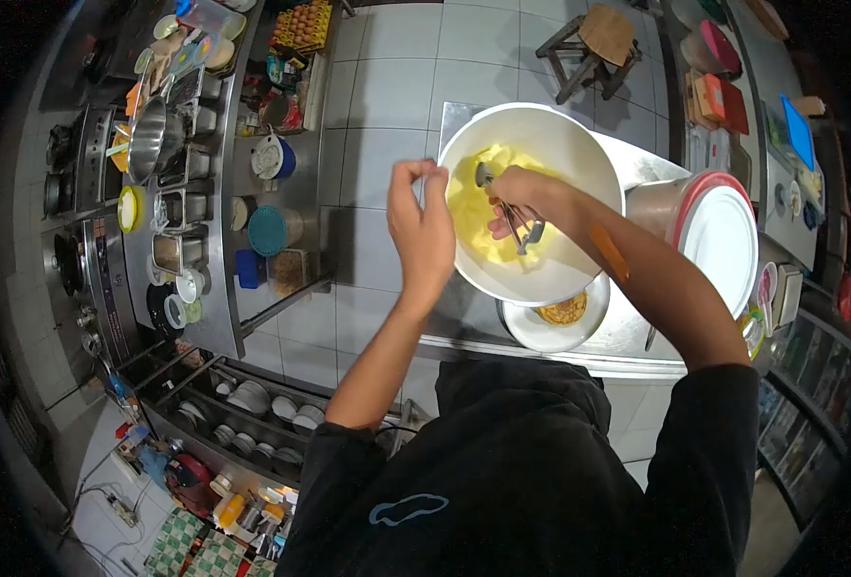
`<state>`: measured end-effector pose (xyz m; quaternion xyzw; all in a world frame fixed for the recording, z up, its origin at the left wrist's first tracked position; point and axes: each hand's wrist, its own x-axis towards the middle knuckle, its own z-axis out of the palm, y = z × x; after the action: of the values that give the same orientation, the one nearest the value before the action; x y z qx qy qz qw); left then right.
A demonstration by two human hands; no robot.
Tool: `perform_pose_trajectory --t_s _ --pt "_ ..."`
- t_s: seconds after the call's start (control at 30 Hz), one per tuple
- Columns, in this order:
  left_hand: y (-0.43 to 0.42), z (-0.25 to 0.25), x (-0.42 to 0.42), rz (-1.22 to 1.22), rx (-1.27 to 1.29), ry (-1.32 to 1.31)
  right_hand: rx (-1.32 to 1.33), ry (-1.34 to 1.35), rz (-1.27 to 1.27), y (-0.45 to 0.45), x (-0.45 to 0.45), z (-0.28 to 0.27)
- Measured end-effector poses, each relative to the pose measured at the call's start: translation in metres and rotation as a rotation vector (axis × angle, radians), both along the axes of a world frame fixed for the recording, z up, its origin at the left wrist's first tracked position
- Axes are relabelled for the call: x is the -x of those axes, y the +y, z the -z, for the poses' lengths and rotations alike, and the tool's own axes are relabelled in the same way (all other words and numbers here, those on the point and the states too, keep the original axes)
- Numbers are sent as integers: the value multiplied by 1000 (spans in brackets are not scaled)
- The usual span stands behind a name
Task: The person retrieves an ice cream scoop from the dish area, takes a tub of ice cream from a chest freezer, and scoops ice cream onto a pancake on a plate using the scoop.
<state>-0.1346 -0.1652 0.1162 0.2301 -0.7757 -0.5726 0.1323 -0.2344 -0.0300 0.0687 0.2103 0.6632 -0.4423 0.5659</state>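
A large white bowl (531,113) stands on the metal table, with a soft yellow mass (478,231) spread over its bottom and side. My right hand (523,192) reaches into it, fingers closed round a metal scoop (521,236) with a squeeze-type handle. The scoop's rounded grey end (484,174) lies over the yellow mass. At the bowl's left rim is my left hand (420,221), its fingers bent and the tips against the rim. Just in front of the bowl, partly under its edge, a white plate (531,335) bears a browned round flat food (565,310).
A lidded container (719,250) stands on the table's right side. Beyond the table is a wooden stool (606,37). Metal shelving (223,240) with pans and tubs runs along the left, egg trays (300,26) at its far end. A rack of dishes (249,396) stands near left.
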Motion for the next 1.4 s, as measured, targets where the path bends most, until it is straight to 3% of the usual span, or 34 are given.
perform_pose_trajectory --t_s 0.1,0.13,0.27,0.33,0.37,0.43,0.53,0.63,1.07,1.4 --pt "3 -8 22 105 70 22 13 37 -176 -2 6 18" --pt "6 -21 23 166 23 -143 32 116 -266 3 5 19" --pt "4 -12 23 182 6 -99 -18 117 -307 -1 4 25" --pt "5 -11 25 162 -5 -60 -143 187 -544 -8 4 23" --pt "6 -13 24 165 -4 -70 -139 178 -542 -6 2 31" --pt "7 -18 23 146 61 -48 -62 312 -804 -4 0 51" --pt "11 -15 22 123 89 -39 -64 286 -579 -1 -10 10" --pt "12 -22 21 120 71 -99 -74 303 -740 -9 -12 0" --pt "24 -17 17 30 79 -29 54 271 -572 3 -33 -27" --pt "26 -18 17 14 50 -52 6 270 -738 1 -35 -25"
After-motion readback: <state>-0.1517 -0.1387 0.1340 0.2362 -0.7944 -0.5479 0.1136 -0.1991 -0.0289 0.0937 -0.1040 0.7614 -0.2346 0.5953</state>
